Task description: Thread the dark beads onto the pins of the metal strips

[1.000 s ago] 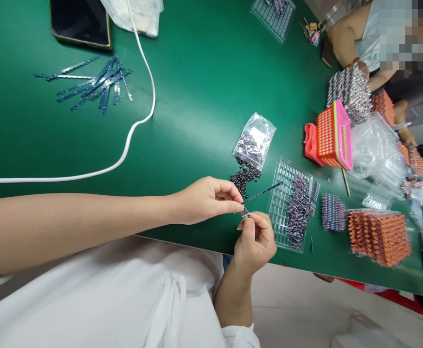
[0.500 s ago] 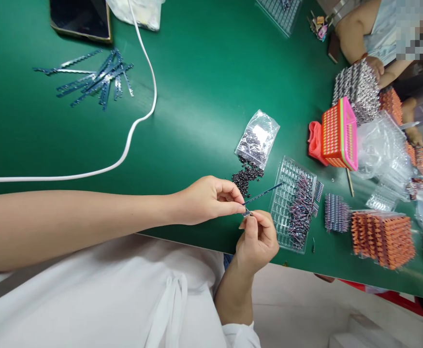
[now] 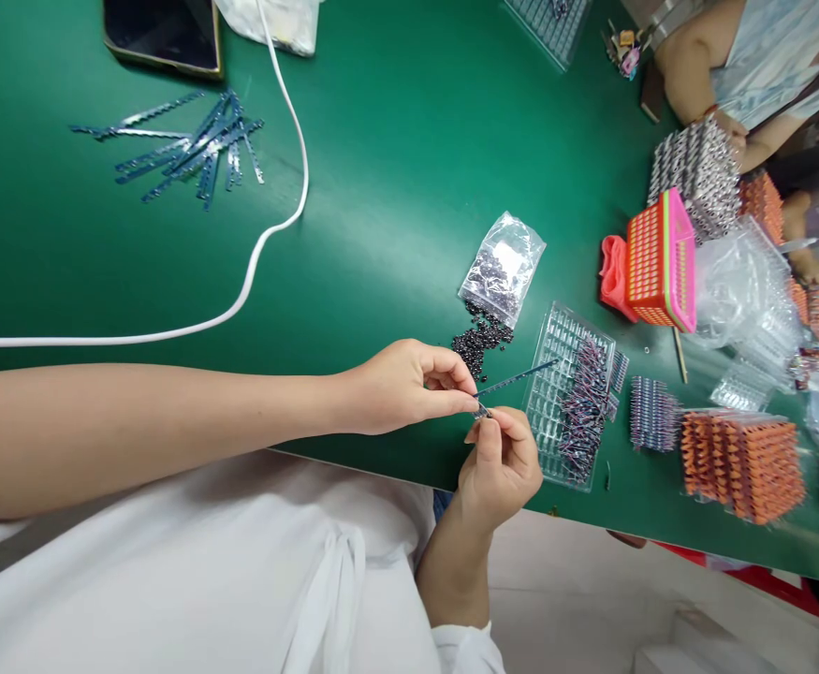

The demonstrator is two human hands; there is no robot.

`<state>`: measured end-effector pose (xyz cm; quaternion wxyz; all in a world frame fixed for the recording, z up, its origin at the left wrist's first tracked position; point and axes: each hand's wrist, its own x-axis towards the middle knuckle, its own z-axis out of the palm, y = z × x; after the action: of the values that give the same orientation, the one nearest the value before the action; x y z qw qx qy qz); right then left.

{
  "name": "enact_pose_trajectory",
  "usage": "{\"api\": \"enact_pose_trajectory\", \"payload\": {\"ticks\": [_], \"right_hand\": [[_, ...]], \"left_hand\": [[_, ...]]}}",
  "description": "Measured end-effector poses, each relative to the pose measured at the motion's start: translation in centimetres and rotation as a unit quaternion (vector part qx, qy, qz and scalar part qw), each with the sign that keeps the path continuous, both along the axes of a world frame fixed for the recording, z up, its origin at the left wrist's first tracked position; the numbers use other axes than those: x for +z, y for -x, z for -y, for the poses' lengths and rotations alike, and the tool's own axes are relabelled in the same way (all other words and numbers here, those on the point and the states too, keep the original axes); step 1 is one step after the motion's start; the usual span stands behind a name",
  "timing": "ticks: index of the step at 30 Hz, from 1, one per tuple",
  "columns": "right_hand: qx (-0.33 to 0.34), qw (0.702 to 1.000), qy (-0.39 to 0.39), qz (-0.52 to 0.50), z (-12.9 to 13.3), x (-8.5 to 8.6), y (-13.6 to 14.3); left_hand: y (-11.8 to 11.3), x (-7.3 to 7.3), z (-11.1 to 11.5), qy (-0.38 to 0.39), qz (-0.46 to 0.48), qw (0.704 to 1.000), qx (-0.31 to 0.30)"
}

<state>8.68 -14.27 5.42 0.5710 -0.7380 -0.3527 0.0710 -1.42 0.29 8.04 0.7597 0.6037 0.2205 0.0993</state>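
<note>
My left hand [image 3: 402, 388] is closed, with thumb and fingertips pinching a thin dark blue notched strip [image 3: 518, 378], whose free end reaches out over a clear plastic tray [image 3: 542, 412]. Just below, my right hand [image 3: 499, 468] is closed in a pinch against the near end of the strip. A tiny dark piece shows at its fingertips, too small to name. In the tray lies a heap of thin dark pieces with pinkish ends [image 3: 584, 412]. Small black beads [image 3: 477, 344] spill from a clear zip bag [image 3: 504, 267] beyond my hands.
More blue strips [image 3: 205, 150] lie loose near a phone [image 3: 163, 36] and a white cable [image 3: 255, 257]. Rightward are a pink and orange basket [image 3: 651, 257], a stack of blue-grey pieces [image 3: 653, 414] and orange stacked pieces [image 3: 742, 466]. Another person [image 3: 696, 56] sits across the table.
The view has shifted slightly. Both hands keep the same pinch at the strip's end, and the strip's free end has swung a little rightward and lower.
</note>
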Motion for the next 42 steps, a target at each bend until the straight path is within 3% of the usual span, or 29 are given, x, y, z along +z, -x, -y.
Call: {"api": "enact_pose_trajectory", "payload": {"ticks": [7,15,24,31,42], "right_hand": [[0.006,0.998,-0.037,-0.046,-0.1,-0.1,0.0],[0.043,0.992,-0.034,-0.117,0.2,-0.2,-0.6],[0.083,0.976,-0.029,-0.198,0.4,-0.5,-1.3],[0.117,0.963,-0.054,-0.238,0.3,-0.4,-1.5],[0.12,0.969,-0.02,-0.216,0.4,-0.3,-1.5]], "left_hand": [[0.0,0.1,0.0,0.008,0.001,1.0,-0.001],[0.0,0.3,-0.3,-0.049,-0.018,0.999,-0.016],[-0.1,-0.2,-0.4,0.003,-0.037,0.999,-0.032],[0.0,0.0,-0.6,-0.001,-0.046,0.998,-0.049],[0.0,0.7,-0.7,-0.041,-0.064,0.995,-0.063]]}}
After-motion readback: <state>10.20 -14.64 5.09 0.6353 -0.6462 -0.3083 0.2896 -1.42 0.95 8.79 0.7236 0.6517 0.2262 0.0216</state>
